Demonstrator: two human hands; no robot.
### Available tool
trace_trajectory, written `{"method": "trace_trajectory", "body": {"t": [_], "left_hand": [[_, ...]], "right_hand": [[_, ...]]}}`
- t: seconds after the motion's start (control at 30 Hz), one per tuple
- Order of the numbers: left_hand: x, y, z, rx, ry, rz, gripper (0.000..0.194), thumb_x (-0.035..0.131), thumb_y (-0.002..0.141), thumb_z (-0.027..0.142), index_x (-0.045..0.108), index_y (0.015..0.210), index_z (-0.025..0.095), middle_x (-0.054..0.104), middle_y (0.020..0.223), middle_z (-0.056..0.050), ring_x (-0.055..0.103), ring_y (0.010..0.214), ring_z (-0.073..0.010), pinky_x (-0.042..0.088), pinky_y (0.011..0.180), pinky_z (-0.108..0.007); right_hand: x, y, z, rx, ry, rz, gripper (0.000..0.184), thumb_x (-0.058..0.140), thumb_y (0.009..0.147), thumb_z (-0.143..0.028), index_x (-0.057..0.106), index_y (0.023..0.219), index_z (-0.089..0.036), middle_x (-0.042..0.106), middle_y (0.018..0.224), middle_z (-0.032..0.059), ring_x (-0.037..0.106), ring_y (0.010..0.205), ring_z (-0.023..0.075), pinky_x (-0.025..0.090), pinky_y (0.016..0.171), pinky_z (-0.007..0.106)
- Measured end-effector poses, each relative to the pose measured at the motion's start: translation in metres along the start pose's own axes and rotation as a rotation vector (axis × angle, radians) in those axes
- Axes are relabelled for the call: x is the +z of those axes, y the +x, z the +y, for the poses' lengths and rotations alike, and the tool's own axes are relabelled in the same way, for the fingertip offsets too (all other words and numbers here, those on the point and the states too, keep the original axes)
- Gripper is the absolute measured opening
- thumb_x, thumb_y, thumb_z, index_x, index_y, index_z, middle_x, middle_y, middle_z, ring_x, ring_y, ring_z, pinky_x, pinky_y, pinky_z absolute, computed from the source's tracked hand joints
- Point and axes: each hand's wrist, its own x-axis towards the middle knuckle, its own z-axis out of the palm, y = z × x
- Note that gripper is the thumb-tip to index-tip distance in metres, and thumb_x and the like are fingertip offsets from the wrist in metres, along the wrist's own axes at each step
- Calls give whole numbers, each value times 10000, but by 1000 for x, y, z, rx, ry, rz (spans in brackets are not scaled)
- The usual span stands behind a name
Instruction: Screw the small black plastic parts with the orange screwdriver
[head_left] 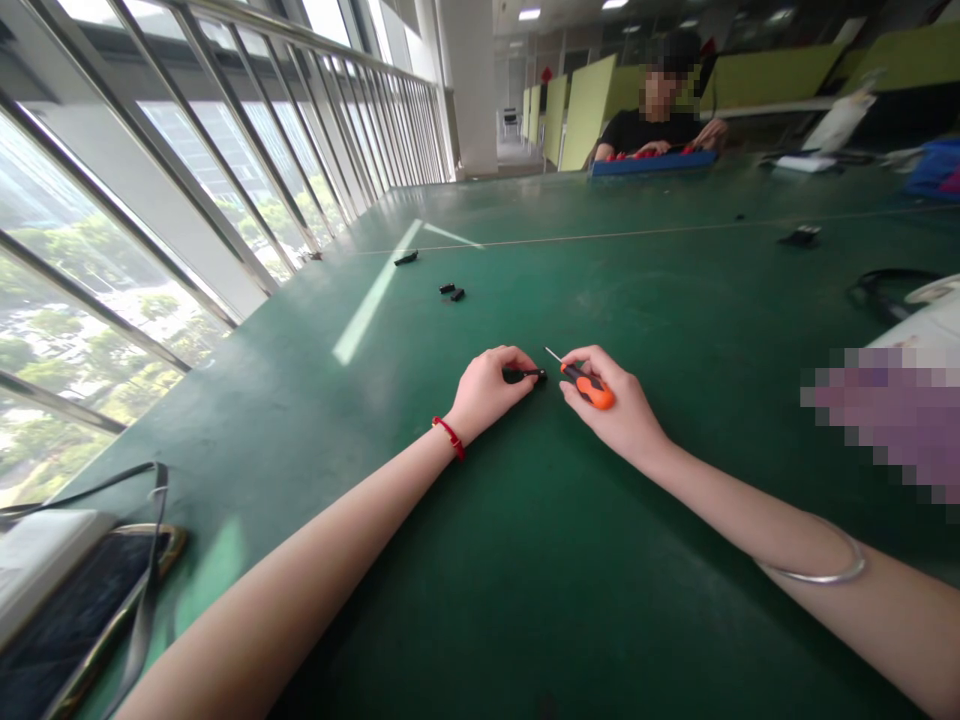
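Narrow gap between left hand [495, 390] and right hand [615, 400]; screwdriver [598, 390] juts into it. Room over tabletop [525, 550], nearside of both grips, between forearms [360, 520]. Small black pieces [458, 295] beyond left grip; railing [390, 120] farther left.

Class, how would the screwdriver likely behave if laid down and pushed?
The screwdriver is probably stiff: its shaft looks straight and metallic. Its thick handle probably makes that end heavier. It might roll, as the handle looks rounded, though the right hand covers part.

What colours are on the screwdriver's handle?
The screwdriver's handle is orange and black. It shows in the head view, the only one here.
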Motion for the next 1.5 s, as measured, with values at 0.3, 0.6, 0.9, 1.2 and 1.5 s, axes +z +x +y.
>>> {"method": "trace_trajectory", "body": {"t": [0.3,0.6,0.9,1.2,1.5], "left_hand": [[0,-1,2,81,-4,36,85,600,755,226,655,792,172,667,896,-28,610,862,-161,480,800,-274],[3,-4,2,129,144,-66,81,592,749,199,664,787,201,696,945,1,597,911,-182,472,851,-310],[-22,-15,-3,-90,142,77,107,588,763,227,678,806,187,693,934,-24,629,870,-173,502,819,-284],[-143,-81,-80,-499,449,355,270,579,743,343,708,904,170,705,961,-46,640,876,-194,489,820,-293],[-203,-119,-114,-869,553,376,442,597,657,463,726,953,161,708,811,-63,644,840,-255,433,699,-279]], "right_hand": [[-1,0,-1,44,19,-38,223,556,753,-252,558,974,-217,607,815,9,553,667,143,414,654,263],[-1,1,-1,85,72,-25,215,558,736,-249,543,948,-215,548,732,-20,503,621,125,385,629,250],[-2,1,-2,119,90,-75,232,553,747,-283,531,971,-222,577,746,-7,548,653,147,399,658,266],[-2,1,-2,115,59,-117,240,545,751,-306,518,979,-232,589,756,4,553,643,159,411,662,280],[-4,0,-3,116,35,-167,266,541,753,-315,507,1002,-231,593,750,13,582,657,176,431,673,293]]}}
